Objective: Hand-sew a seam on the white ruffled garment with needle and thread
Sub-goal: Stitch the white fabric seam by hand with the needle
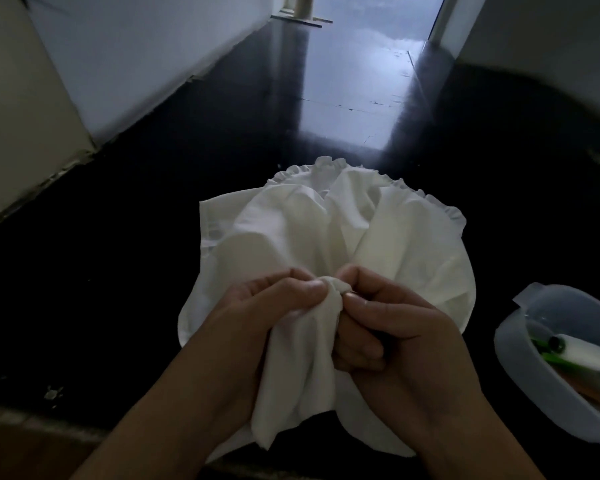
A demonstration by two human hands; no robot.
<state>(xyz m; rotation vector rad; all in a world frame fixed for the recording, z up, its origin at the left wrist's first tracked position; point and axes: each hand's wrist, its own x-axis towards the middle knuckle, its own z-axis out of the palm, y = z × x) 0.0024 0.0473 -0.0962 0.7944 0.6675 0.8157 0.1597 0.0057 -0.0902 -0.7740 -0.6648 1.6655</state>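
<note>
Two hands work a white ruffled garment over a dark floor: left hand pinches a bunched fold, right hand fingers pinch beside it, needle indistinct; a plastic container lies well to their right.

Count: 2 hands, left & right; 1 white garment; 1 plastic tub w/ 1 white spool inside; other tub items too blurred to count.
</note>
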